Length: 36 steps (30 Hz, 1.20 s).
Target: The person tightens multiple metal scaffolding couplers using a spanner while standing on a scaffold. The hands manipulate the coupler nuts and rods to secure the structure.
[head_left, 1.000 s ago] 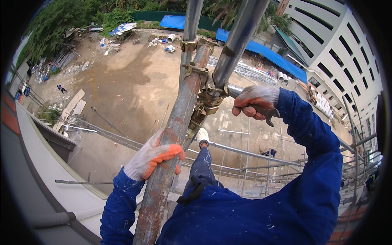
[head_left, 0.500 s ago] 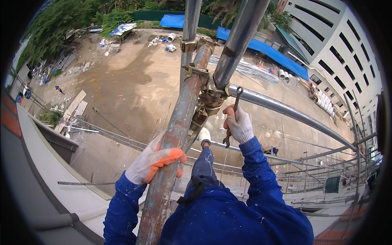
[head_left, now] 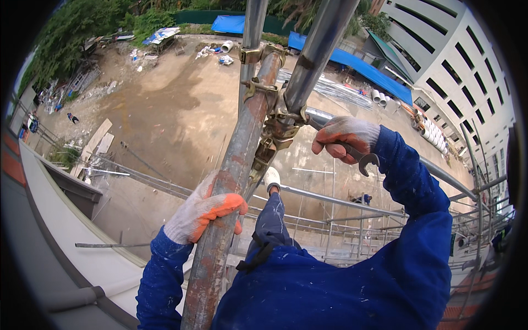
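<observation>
My left hand (head_left: 206, 212), in a white glove with an orange palm, is wrapped round a rusty scaffold tube (head_left: 236, 157) that slants up through the middle. A double-ended open wrench (head_left: 367, 160) is gripped in my gloved right hand (head_left: 347, 137). One jaw sticks out by the wrist; the other end points toward a brass-coloured scaffold coupler (head_left: 285, 131), and whether it sits on a nut I cannot tell. More couplers (head_left: 260, 91) clamp the rusty tube to two steel tubes (head_left: 316, 58) rising at the top.
A horizontal steel pipe (head_left: 443, 173) runs right from the joint, behind my right hand. My white shoe (head_left: 272, 177) stands out over the drop. Far below lies a dirt yard (head_left: 165, 110) with stacked pipes. Scaffolding (head_left: 379, 212) spreads to the lower right; a pale roof edge (head_left: 66, 209) lies left.
My right hand has moved right and upward and turned over, swinging the wrench from upright to slanting, with its far end at the coupler. My left hand keeps its hold on the tube.
</observation>
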Available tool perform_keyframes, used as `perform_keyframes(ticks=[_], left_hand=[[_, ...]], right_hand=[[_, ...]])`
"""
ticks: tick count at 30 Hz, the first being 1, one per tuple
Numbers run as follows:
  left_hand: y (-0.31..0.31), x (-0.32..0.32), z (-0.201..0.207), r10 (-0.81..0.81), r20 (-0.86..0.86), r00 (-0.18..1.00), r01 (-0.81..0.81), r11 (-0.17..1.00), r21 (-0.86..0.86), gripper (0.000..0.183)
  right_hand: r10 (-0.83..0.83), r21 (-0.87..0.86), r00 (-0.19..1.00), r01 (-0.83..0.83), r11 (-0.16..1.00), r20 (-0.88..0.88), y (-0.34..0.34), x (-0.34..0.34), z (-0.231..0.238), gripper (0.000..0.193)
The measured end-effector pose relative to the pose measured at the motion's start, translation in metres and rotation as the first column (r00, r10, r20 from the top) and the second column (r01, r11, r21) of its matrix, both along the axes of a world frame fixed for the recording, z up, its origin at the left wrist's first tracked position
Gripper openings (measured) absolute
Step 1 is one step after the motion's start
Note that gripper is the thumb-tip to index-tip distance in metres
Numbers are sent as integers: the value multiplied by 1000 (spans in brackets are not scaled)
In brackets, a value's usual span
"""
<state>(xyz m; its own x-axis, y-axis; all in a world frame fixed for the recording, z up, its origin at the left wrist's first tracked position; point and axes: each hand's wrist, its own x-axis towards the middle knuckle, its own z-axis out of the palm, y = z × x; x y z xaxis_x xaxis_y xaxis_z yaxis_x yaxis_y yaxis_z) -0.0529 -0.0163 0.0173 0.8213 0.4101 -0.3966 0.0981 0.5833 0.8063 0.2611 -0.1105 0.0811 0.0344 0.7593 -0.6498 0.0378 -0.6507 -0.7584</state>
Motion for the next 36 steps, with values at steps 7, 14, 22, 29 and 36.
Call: perform_keyframes(ticks=[7,14,22,29,36], left_hand=[[-2,0,1,4,10,1000,-4,1000,25,57],[-3,2,4,5,6,1000,-6,997,73,64],[-1,1,4,-9,-10,1000,9,999,40,58],[-1,1,4,-16,-22,1000,18,999,51,58],[-1,3,7,-20,-42,999,22,999,39,60]], right_hand=[[-346,368,213,-73,927,914,19,-46,-150,24],[-833,814,551,461,354,50,30,-28,-191,33],[-531,656,805,554,512,-265,29,-21,-125,36],[-592,660,761,591,464,-266,32,-17,-125,32],[-426,728,810,566,387,-403,39,-8,-139,37]])
